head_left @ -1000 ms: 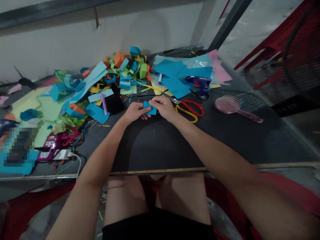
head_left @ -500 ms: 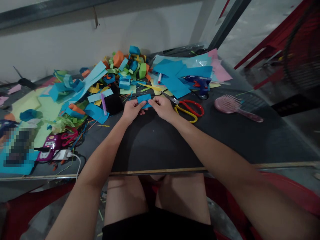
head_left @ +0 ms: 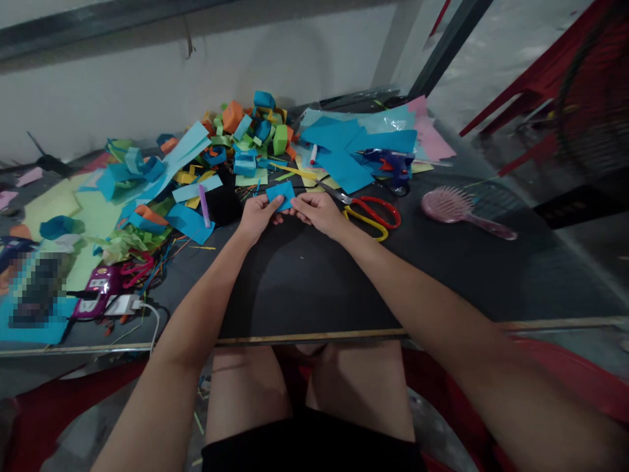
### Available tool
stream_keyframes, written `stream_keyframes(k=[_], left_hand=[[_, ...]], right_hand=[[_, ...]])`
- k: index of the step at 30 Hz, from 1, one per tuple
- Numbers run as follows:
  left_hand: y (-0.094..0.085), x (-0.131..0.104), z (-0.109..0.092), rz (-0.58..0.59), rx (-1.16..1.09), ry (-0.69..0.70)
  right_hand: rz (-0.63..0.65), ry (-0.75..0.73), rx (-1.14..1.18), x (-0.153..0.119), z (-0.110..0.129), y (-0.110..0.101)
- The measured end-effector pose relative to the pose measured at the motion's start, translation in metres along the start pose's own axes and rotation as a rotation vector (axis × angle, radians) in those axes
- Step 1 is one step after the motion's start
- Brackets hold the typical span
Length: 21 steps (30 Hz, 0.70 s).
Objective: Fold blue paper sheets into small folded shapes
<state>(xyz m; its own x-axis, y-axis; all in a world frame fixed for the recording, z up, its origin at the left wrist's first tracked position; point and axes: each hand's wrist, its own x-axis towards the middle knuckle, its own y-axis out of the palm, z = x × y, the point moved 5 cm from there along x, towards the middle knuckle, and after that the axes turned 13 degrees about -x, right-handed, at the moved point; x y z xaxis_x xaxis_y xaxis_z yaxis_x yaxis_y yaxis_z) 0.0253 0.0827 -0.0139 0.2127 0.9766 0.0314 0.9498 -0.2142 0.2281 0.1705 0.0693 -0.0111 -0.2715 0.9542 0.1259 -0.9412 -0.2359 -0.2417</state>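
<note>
Since the earlier frames the blue paper piece (head_left: 280,194) had been raised off the desk (head_left: 304,282) and tipped up toward the camera. The left hand (head_left: 256,218) pinched its lower left edge and the right hand (head_left: 318,212) its lower right corner, fingers closed on it from both sides, probably to keep the fold taut and in view. Red and yellow scissors (head_left: 372,215) lay at three o'clock, a pink hairbrush (head_left: 459,210) beyond. Folded paper boxes (head_left: 250,131) were heaped at twelve o'clock; whether they held anything could not be seen.
</note>
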Motion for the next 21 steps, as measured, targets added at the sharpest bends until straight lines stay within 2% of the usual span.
stream_keyframes(k=[6, 14, 18, 21], left_hand=[[0.002, 0.001, 0.001, 0.085, -0.019, -0.026], [0.001, 0.002, 0.005, 0.168, -0.040, -0.027], [0.004, -0.001, 0.002, 0.174, -0.021, -0.005], [0.006, -0.004, -0.002, 0.150, 0.031, 0.017]], right_hand=[[-0.056, -0.107, -0.211, -0.006, 0.009, -0.006], [-0.069, -0.137, -0.243, -0.010, 0.014, -0.007], [-0.064, -0.063, -0.197, -0.008, 0.010, -0.005], [0.015, 0.028, -0.102, -0.003, 0.002, 0.000]])
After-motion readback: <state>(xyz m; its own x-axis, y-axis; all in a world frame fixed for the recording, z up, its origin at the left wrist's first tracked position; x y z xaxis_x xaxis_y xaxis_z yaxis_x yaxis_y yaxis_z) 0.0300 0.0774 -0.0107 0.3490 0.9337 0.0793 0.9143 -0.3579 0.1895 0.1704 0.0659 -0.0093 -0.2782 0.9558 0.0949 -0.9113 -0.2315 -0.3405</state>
